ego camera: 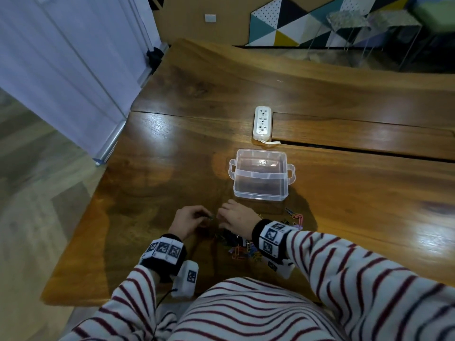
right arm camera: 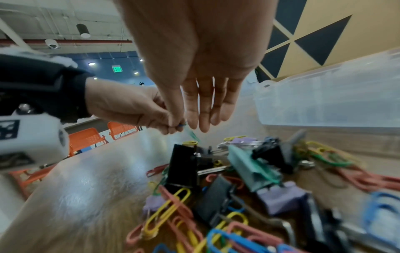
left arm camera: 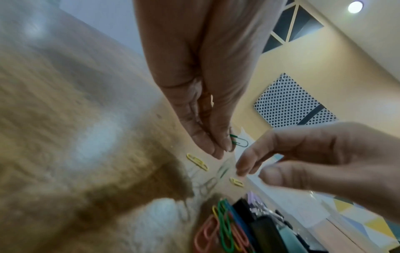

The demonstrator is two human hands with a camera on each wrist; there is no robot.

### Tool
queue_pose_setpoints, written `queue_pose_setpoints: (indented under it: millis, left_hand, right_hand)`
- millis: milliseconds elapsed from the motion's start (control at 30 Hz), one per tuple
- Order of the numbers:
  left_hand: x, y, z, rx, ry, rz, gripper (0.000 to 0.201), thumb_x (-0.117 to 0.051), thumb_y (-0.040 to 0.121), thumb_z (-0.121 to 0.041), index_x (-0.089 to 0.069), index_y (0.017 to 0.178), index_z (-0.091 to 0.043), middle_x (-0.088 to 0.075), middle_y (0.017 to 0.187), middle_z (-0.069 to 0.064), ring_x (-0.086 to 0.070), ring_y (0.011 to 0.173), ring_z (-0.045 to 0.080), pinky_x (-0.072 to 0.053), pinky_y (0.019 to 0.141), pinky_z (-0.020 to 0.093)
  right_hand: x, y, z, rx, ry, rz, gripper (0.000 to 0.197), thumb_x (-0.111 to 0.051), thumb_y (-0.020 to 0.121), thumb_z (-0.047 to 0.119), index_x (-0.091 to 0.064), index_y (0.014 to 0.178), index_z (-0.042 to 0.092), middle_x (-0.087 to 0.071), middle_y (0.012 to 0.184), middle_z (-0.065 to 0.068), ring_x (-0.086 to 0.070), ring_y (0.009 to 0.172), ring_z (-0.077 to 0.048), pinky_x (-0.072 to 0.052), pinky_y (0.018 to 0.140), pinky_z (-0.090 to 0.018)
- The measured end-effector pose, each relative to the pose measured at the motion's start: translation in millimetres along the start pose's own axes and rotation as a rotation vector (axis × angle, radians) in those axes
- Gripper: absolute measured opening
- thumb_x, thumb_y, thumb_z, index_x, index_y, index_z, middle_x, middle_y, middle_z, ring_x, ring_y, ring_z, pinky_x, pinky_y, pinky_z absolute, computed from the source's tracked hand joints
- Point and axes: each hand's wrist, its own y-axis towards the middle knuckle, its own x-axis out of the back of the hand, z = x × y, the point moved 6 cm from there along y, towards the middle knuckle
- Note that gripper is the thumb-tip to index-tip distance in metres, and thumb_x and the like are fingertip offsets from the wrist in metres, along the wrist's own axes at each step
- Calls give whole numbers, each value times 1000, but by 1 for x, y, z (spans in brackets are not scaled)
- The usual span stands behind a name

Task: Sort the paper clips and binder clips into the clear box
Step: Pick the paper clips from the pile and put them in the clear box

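A clear plastic box (ego camera: 260,197) stands open and empty on the wooden table, its wall (right arm camera: 324,102) just beyond my hands. A mixed pile of coloured paper clips and black, teal and purple binder clips (ego camera: 234,244) (right arm camera: 227,179) lies under my right wrist. My left hand (ego camera: 208,217) (left arm camera: 220,149) pinches a green paper clip (left arm camera: 239,141) a little above the table. My right hand (ego camera: 221,214) (right arm camera: 199,123) hovers right beside it, fingers extended and relaxed, with nothing held. The two hands' fingertips nearly touch.
A white power strip (ego camera: 262,123) lies behind the box beside a long slot in the table (ego camera: 344,147). A few more clips (ego camera: 295,216) lie right of my right hand. Two loose yellow clips (left arm camera: 197,161) rest under my left hand. The table edge runs close on the left.
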Motion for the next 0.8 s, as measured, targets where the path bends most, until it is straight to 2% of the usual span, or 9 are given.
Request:
queue_pose_setpoints:
  millis: [67, 167, 367, 433, 500, 600, 700, 733, 800]
  left_hand:
    - [9, -1, 0, 7, 5, -27, 19, -62, 82, -5, -68, 79, -23, -65, 82, -8, -60, 79, 1, -45, 69, 2]
    - [16, -2, -1, 7, -30, -27, 26, -63, 81, -4, -65, 71, -27, -66, 84, -6, -61, 80, 3, -45, 65, 6]
    - [19, -3, -6, -29, -144, -16, 22, -65, 79, -3, -69, 72, -23, -71, 89, 1, -67, 87, 12, -55, 80, 21]
    - [17, 0, -11, -50, -144, -5, 23, -65, 79, -4, -69, 72, -25, -70, 85, -6, -66, 82, 2, -53, 75, 13]
    - [16, 3, -18, -72, -136, 2, 26, -66, 79, -5, -69, 70, -29, -69, 80, -14, -64, 76, -6, -49, 69, 5]
    - [15, 8, -30, -90, -155, 12, 24, -66, 78, -5, -70, 72, -27, -69, 81, -13, -64, 78, -3, -52, 73, 10]
    - [12, 10, -44, -103, -170, 47, 21, -63, 80, -3, -69, 76, -22, -68, 84, -9, -63, 82, 1, -53, 75, 10]
    - [11, 12, -50, -112, -163, 54, 21, -63, 81, -3, -69, 76, -23, -68, 85, -7, -63, 82, 3, -53, 76, 12]
    - [7, 19, -61, -135, -114, 61, 21, -64, 81, -5, -69, 76, -25, -69, 87, -5, -64, 85, 7, -52, 82, 18]
  right_hand:
    - [-10, 7, 7, 7, -103, 47, 47, -57, 85, 37, -48, 120, 6, -52, 123, -12, -40, 117, -27, -35, 99, -39]
    - [-27, 12, 10, -17, -194, 124, 63, -63, 80, 35, -38, 129, 4, -45, 132, -15, -34, 125, -31, -29, 106, -43]
    - [-36, 3, 10, 5, -240, 83, 39, -63, 82, 14, -49, 117, 4, -54, 121, -15, -39, 118, -31, -30, 102, -42]
    - [-32, -1, 6, 3, -177, 81, 30, -58, 85, 17, -53, 112, 7, -56, 119, -13, -39, 116, -29, -29, 102, -42]
    - [-22, -6, 1, -17, -38, 69, 23, -56, 86, 22, -57, 106, 11, -58, 114, -9, -41, 113, -26, -30, 99, -40]
    - [-2, -18, -14, -101, 291, -23, 17, -61, 83, 25, -62, 96, 15, -53, 95, 3, -43, 103, -18, -37, 92, -36]
    - [17, -36, -36, -174, 658, -123, 12, -66, 80, 17, -63, 90, 11, -54, 81, 15, -54, 82, -1, -44, 77, -24]
    - [21, -44, -43, -203, 825, -151, 10, -66, 80, 12, -63, 88, 8, -61, 79, 12, -59, 75, 2, -46, 72, -21]
    - [29, -61, -61, -282, 1134, -213, 7, -64, 81, 5, -61, 86, 1, -69, 78, -2, -67, 71, -8, -53, 64, -22]
